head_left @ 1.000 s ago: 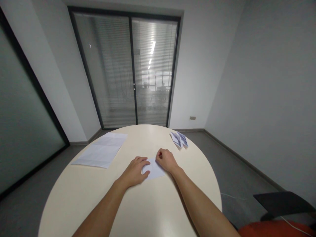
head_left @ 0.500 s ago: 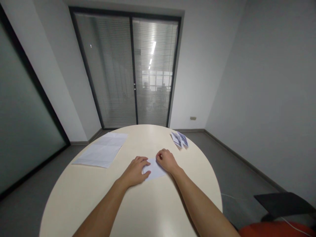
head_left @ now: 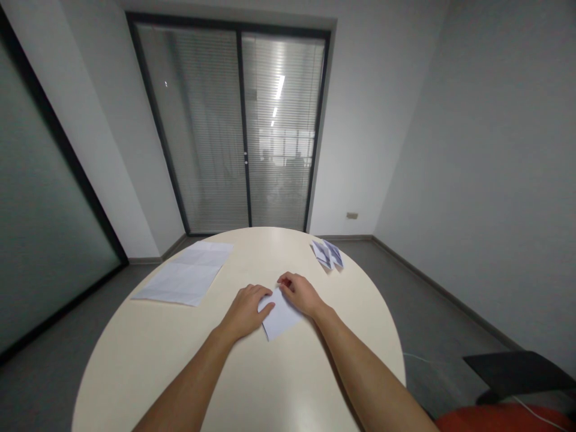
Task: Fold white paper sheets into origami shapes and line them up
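A small folded piece of white paper (head_left: 279, 321) lies at an angle on the round table, with one corner pointing toward me. My left hand (head_left: 248, 309) rests at its left side, thumb and fingers spread, the tips touching the paper. At the far corner my right hand (head_left: 300, 293) is closed in a pinch, thumb and fingertips on the paper's edge. The right palm and wrist cover part of the paper's right side.
A large creased white sheet (head_left: 186, 275) lies at the left of the cream table (head_left: 252, 384). Folded printed papers (head_left: 327, 254) sit near the far right edge. A black and red chair (head_left: 517, 372) stands at the lower right, and a glazed partition with blinds (head_left: 225, 132) is beyond the table.
The small paper has turned, so a corner now points toward me. My right hand has shifted slightly left along its far edge. The left hand has barely moved.
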Tool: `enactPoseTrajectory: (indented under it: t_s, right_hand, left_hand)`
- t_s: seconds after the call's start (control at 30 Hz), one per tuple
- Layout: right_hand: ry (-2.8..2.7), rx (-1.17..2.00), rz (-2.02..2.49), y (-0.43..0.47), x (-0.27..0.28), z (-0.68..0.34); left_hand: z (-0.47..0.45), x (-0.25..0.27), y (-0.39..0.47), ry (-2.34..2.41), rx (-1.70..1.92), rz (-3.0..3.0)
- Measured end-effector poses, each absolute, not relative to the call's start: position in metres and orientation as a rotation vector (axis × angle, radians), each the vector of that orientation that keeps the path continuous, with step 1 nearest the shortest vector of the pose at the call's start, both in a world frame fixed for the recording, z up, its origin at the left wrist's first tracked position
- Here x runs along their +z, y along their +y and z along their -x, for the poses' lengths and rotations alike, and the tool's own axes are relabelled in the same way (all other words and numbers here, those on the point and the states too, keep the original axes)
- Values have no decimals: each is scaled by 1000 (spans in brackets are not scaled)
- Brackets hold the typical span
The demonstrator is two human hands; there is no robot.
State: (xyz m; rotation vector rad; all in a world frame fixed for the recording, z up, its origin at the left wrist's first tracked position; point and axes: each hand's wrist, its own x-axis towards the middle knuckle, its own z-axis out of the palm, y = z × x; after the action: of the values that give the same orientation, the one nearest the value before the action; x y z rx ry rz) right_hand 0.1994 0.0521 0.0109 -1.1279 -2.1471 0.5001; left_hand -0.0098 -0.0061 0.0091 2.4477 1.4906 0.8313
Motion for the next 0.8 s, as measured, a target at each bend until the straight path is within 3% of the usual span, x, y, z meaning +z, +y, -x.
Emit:
enactPoseTrajectory:
  t_s: [0.37, 0.8]
  right_hand:
    - [-2080, 745, 921, 49, 10, -194]
    - [-2009, 726, 1144, 51, 8, -199]
  left_hand:
    - [11, 5, 2, 1532, 866, -2314]
    - [17, 7, 7, 1795, 1124, -2040]
